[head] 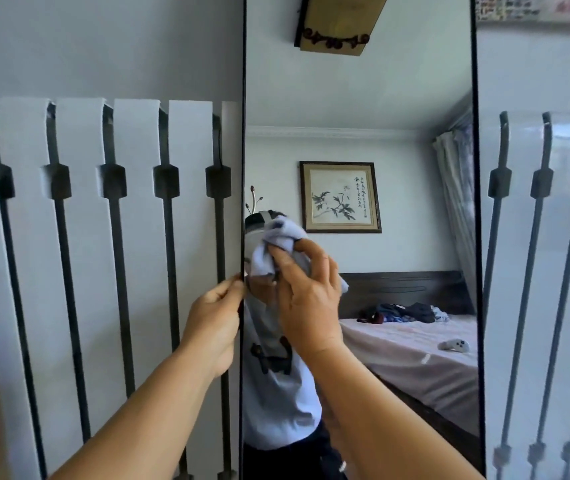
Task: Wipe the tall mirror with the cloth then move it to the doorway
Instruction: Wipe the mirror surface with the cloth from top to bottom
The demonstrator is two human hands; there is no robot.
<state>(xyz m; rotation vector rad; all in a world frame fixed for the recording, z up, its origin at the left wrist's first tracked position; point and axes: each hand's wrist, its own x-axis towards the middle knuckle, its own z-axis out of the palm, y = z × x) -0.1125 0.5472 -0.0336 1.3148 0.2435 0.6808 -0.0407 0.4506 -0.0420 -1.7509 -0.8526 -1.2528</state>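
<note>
Pressing cloth (pixel 278 249) to mirror (pixel 380 98) (right hand (pixel 306 299)), left hand (pixel 216 320) gripping frame edge

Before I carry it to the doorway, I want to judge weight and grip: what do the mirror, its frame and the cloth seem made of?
Mirror: glass, glossy; it gives a sharp reflection of the room.
Frame: thin, dark, likely metal, though painted wood or plastic is possible.
Cloth: soft pale fabric, bunched and creased in the right hand.
The left hand grips the frame's left edge.
</note>
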